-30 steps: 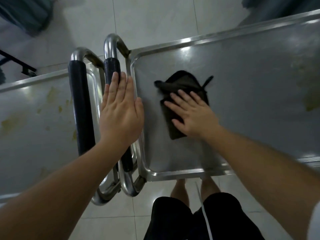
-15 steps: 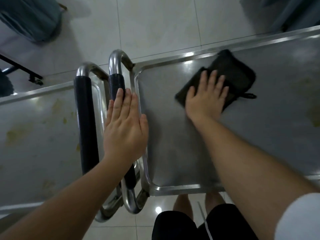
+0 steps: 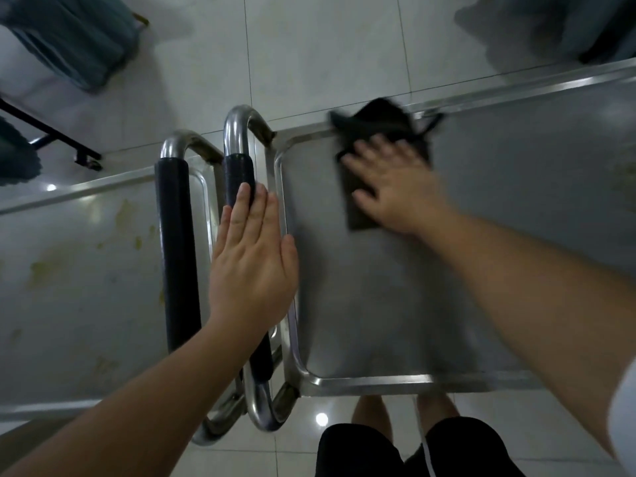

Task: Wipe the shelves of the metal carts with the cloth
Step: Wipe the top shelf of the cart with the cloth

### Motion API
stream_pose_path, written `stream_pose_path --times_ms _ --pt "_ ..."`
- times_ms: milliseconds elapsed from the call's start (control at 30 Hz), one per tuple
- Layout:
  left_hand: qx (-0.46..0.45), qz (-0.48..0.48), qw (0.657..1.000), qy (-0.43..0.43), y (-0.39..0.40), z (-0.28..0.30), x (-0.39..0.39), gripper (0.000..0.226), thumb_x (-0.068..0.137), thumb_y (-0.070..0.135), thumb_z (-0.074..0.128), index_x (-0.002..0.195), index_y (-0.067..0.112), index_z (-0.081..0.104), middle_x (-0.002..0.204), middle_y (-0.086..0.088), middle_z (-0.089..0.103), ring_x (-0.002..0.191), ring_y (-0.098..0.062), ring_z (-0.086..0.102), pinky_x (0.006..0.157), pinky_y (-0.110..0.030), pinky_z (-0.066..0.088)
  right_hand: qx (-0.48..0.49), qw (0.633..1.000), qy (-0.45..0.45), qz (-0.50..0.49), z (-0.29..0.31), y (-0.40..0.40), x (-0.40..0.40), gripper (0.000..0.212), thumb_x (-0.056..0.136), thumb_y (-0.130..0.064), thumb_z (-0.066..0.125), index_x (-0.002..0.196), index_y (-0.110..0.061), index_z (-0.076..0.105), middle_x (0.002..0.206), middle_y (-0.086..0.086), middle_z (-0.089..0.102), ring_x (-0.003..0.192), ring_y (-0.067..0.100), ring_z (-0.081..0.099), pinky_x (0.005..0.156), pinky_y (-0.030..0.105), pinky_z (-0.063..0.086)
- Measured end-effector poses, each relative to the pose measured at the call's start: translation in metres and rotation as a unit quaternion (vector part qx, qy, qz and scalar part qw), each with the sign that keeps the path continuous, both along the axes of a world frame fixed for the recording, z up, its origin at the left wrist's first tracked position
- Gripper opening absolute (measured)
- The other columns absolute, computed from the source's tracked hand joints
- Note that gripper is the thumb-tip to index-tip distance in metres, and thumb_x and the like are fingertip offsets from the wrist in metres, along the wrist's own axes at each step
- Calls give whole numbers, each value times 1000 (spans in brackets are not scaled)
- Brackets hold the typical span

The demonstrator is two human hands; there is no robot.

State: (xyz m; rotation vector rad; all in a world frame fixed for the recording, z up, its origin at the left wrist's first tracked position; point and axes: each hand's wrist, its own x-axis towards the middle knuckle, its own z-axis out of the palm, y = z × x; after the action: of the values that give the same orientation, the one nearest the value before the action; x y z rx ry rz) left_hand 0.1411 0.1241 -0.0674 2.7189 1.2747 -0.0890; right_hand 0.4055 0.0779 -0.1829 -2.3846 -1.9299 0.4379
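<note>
two carts, two hands, one cloth.

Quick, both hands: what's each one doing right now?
Left hand: open, flat on the cart handle.
Right hand: open, pressing the cloth onto the shelf.

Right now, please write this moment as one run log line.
step: wiping right cart shelf | right hand: flat, pressing black cloth at far rim | left hand: flat on black padded handle | left cart shelf: yellowish stains
</note>
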Motion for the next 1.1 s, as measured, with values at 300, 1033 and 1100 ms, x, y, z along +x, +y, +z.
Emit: stream_pose_path --times_ms 300,1033,1100 --pt "-6 0 1000 0 0 -2 -2 64 111 39 22 167 10 17 177 -4 6 162 -12 -13 132 -38 -8 -23 884 -8 -466 3 -11 99 75 101 -54 21 168 -24 5 175 7 -1 161 33 -1 128 55 0" --pt "-5 2 1000 19 -1 0 0 68 108 42 16 168 10 14 178 -4 5 162 -14 -13 132 -40 -7 -21 993 54 99 2 -53 -172 73 107 -56 23 166 -22 -2 175 3 -1 161 26 -11 128 53 3" --pt "-12 3 1000 17 0 1 1 68 108 41 18 168 9 15 178 -4 5 162 -13 -13 132 -42 -5 -22 991 56 118 -2 -104 -185 71 107 -55 30 168 -23 11 175 3 2 161 26 -9 128 54 7"
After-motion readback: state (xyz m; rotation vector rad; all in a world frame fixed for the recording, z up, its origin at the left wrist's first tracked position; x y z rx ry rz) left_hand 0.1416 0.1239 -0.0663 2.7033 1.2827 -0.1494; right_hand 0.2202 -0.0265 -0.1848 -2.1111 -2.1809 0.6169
